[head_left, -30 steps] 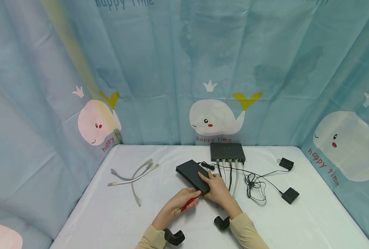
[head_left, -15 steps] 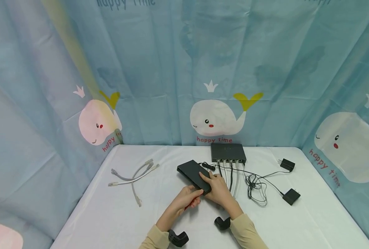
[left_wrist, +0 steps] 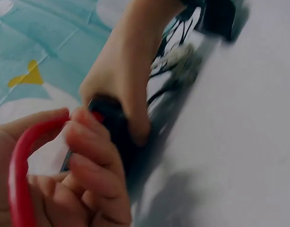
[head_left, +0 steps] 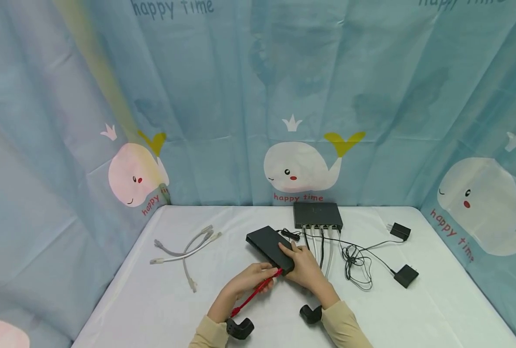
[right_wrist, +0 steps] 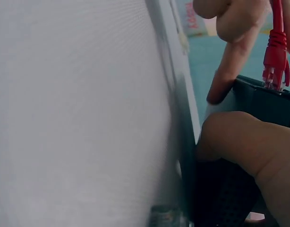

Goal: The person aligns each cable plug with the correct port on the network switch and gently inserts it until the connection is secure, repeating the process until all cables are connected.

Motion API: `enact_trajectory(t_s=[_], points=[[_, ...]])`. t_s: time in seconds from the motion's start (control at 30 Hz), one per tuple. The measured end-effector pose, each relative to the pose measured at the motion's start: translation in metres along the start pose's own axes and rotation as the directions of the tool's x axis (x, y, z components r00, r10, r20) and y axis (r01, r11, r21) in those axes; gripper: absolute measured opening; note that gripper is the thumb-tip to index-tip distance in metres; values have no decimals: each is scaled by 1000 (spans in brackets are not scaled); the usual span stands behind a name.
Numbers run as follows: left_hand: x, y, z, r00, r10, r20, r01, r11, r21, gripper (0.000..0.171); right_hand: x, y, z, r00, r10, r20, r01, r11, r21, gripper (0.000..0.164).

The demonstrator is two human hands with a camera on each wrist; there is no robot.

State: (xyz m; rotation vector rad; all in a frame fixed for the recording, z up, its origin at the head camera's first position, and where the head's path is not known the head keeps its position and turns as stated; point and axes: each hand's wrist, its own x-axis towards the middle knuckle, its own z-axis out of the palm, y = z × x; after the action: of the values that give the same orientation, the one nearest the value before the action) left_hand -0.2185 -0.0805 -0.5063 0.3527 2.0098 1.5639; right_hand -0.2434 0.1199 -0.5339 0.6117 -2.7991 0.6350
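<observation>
My right hand grips a black network switch by its near right end, tilted over the white table. At the switch's near edge, my left hand pinches a red network cable. The cable's other end hangs down to the left, by the left wrist. In the right wrist view, the red plug meets the switch's edge; how deep it sits cannot be told. One left finger touches the switch there. The left wrist view has the cable looping past curled left fingers.
A second black switch stands at the back with several cables plugged in. Two black power adapters and a tangled thin cord lie to the right. Loose grey and white network cables cross each other on the left.
My left hand has shifted slightly left and down, and the red cable, mostly hidden half a second ago, now shows along its length. The right hand keeps its hold on the switch.
</observation>
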Motion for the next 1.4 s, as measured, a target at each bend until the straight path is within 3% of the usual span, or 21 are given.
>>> enact_trajectory(t_s=[0.1,0.23,0.33,0.5,0.67,0.87,1.0,1.1,1.3,1.4], points=[[-4,0,-9,1000,5,-10,-5,999,51,50,0,0,-1,1000,4,3,-4,1000,4,82],[-10,0,-23,997,67,-49,-61,991,117,46,-1,-1,-2,1000,2,6,-2,1000,1,83],[-15,0,-35,990,111,-92,-94,981,168,45,-2,-1,-2,1000,6,12,-6,1000,5,83],[-23,-1,-56,972,132,-194,-85,969,232,45,-3,-1,-2,1000,-3,7,3,1000,11,83],[-30,-4,-78,929,130,-347,-11,946,324,44,-2,-2,-2,1000,-18,0,18,1000,24,83],[-31,-9,-103,862,136,-489,114,888,447,43,-2,-2,-2,1000,-8,3,8,1000,24,83],[-30,-13,-117,828,174,-533,156,841,518,42,-2,-2,-2,1000,-8,7,8,1000,27,82],[-26,-18,-125,814,200,-545,174,812,557,40,-3,-1,-1,1000,-11,10,11,1000,26,81],[-17,-27,-132,749,283,-599,205,761,616,32,-3,0,0,1000,-16,7,16,1000,24,81],[-14,-28,-132,729,326,-601,232,709,666,29,-3,1,1,1000,-17,7,17,1000,21,82]])
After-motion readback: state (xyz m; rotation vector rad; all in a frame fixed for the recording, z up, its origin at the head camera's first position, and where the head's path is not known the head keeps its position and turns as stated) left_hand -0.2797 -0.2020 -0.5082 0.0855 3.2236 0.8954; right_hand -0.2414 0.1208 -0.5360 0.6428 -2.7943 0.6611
